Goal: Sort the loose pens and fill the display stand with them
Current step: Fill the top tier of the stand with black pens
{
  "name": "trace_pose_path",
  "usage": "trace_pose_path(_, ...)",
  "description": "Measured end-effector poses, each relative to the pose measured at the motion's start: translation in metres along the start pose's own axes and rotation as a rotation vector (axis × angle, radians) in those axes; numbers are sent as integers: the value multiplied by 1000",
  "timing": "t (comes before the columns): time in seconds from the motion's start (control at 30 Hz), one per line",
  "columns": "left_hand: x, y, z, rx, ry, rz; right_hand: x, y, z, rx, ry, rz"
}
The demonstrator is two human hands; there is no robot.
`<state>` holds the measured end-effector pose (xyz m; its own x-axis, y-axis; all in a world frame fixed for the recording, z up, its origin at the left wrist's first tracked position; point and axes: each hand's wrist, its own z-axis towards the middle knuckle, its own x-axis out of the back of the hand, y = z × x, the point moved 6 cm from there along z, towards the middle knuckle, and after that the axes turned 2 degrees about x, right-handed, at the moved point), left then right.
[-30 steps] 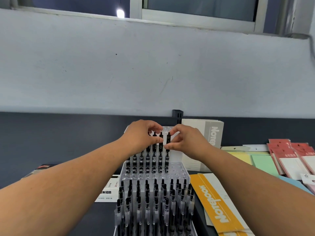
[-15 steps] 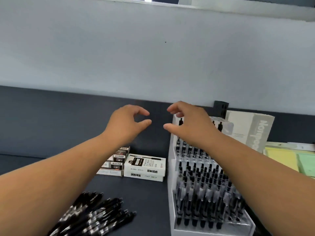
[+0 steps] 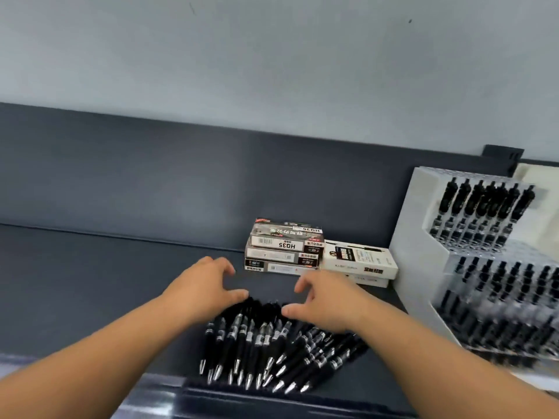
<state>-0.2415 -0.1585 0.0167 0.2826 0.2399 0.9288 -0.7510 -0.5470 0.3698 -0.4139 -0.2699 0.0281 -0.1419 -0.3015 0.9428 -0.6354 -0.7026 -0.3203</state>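
2 hands hover low over the table, neither holding anything. The left hand [image 3: 205,293] is spread, fingers lightly bent, its thumb just beside the back ends of the loose black click pens with silver tips [image 3: 266,343], which lie fanned on the dark grey tabletop [image 3: 90,282]. The right hand [image 3: 329,303] mirrors it from the other side, equally spread and empty; whether either thumb touches a pen I cannot tell. Behind them sit a stack of 3 dark printed pen boxes [image 3: 284,249] and, just beside it, white cardboard boxes [image 3: 360,263]. Far right stands the white tiered display stand [image 3: 414,237], its clear slots showing black pens upright on every visible tier, though the lower rows are blurred. The step in hand looks like gathering a batch; next, the hands should close round a few pens, align them, and carry them to any free slots.
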Motion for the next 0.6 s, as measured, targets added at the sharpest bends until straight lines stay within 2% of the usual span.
trace_pose_path(0.07,-14,-20,-1,50,-96,28,-21,-4,-2,-78,-57,-23)
trace_pose_path(0.2,-31,-31,-6,38,-171,-37,-42,-17,-5,-153,9,-32)
trace_pose_path(0.5,-35,-18,-8,11,-127,-274,-53,-35,4,-190,141,38)
trace_pose_path(0.6,-35,-19,-8,24,-105,-342,-49,-36,7,-219,166,-51)
